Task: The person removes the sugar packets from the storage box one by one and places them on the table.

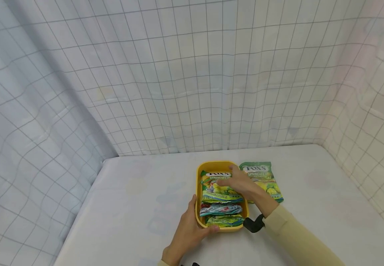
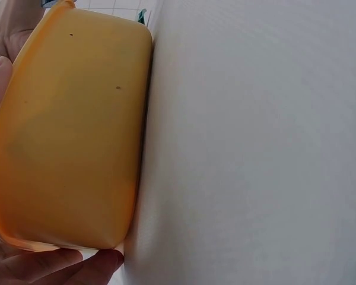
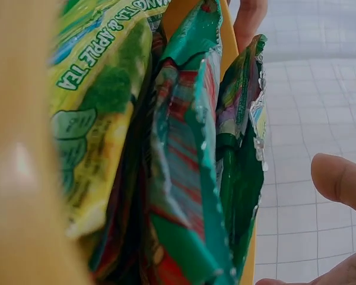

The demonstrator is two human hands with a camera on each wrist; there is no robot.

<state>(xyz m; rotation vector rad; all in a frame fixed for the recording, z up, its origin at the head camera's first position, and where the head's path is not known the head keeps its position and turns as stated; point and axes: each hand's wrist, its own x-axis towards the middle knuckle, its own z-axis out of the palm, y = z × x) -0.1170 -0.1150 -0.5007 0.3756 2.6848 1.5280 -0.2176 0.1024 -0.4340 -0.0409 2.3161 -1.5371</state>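
Note:
A yellow plastic box (image 1: 216, 165) stands on the table with several candy bags in it. My left hand (image 1: 189, 229) grips its near-left corner, thumb over the near rim and fingers along the left wall. My right hand (image 1: 240, 181) reaches over the right rim, above a green-yellow FOX'S bag (image 1: 213, 194) at the far end; its thumb (image 3: 344, 181) stands apart from the bags in the right wrist view. Nearer me in the box are a teal-and-red bag (image 1: 221, 209) and another green bag (image 1: 225, 221). The left wrist view shows the box's outer wall (image 2: 77, 130).
Another green FOX'S bag (image 1: 271, 184) lies flat on the white table (image 1: 129, 210), right of the box and partly behind my right hand. White grid-patterned curtains (image 1: 212, 81) enclose the table at the back and sides.

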